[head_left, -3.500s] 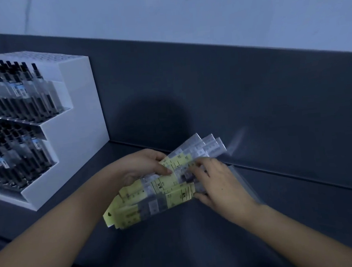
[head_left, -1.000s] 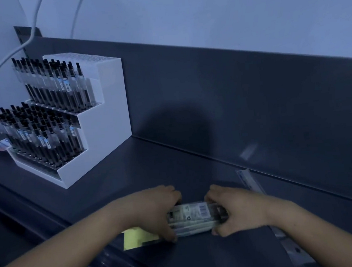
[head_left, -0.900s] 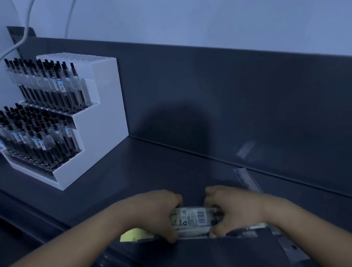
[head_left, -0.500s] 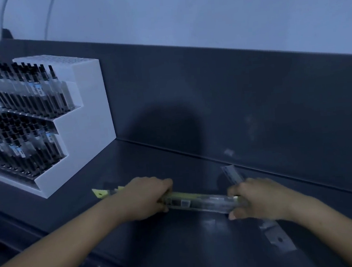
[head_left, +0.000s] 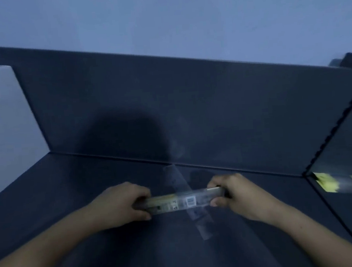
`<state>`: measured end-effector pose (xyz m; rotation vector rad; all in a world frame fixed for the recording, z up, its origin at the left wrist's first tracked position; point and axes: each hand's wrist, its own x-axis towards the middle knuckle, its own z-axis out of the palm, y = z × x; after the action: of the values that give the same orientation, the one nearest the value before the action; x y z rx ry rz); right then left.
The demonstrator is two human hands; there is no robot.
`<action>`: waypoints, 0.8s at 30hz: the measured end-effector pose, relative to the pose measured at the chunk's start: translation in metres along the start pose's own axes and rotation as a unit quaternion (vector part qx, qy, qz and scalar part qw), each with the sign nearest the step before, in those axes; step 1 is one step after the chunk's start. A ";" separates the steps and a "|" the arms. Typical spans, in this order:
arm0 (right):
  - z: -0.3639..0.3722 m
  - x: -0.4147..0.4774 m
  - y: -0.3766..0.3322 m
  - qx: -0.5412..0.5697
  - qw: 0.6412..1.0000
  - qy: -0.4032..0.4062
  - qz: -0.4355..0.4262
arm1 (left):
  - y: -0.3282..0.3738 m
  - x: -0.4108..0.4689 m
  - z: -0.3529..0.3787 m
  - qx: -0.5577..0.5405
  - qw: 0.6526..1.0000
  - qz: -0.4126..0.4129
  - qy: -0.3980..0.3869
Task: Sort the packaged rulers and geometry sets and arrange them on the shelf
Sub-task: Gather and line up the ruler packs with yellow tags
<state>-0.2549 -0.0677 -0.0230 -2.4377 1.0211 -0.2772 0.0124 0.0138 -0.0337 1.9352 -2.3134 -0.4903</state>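
Your left hand point(head_left: 121, 203) curls its fingers round the left end of a bundle of clear-packaged rulers with yellow card inserts and a white barcode label point(head_left: 182, 201). Your right hand point(head_left: 237, 196) grips the right end the same way, thumb underneath and fingers over the top. The bundle lies level between both hands, low over the dark grey shelf surface point(head_left: 80, 183) and in front of the dark upright back panel point(head_left: 190, 111). Whether it touches the shelf cannot be told.

A single clear-packaged ruler point(head_left: 201, 223) lies flat on the shelf, running diagonally from the back panel towards you. The bundle crosses over it.

At the left edge stands a white stepped display stand point(head_left: 6, 129). To the right, past a dark divider with a notched edge point(head_left: 338, 124), lie blurred yellow packages point(head_left: 330, 182).
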 end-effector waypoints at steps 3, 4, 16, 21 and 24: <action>-0.028 -0.034 0.035 0.179 0.980 0.022 0.082 | 0.008 0.010 -0.005 -0.179 0.984 -0.009 -0.016; -0.034 -0.046 0.045 0.238 0.964 0.034 0.112 | 0.014 0.016 -0.005 -0.228 0.973 -0.018 -0.012; -0.054 -0.175 0.129 0.609 0.627 0.335 0.353 | 0.163 0.115 0.019 -0.579 0.800 -0.062 -0.148; -0.076 -0.212 0.182 0.570 0.572 0.440 0.393 | 0.233 0.160 0.039 -0.612 0.776 -0.078 -0.131; -0.105 -0.227 0.223 0.549 0.562 0.482 0.388 | 0.278 0.191 0.048 -0.622 0.770 -0.098 -0.108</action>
<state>-0.5888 -0.0784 -0.0444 -0.4267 1.4991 -1.4561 -0.3003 -0.1217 -0.0226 1.3530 -1.1120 -1.7429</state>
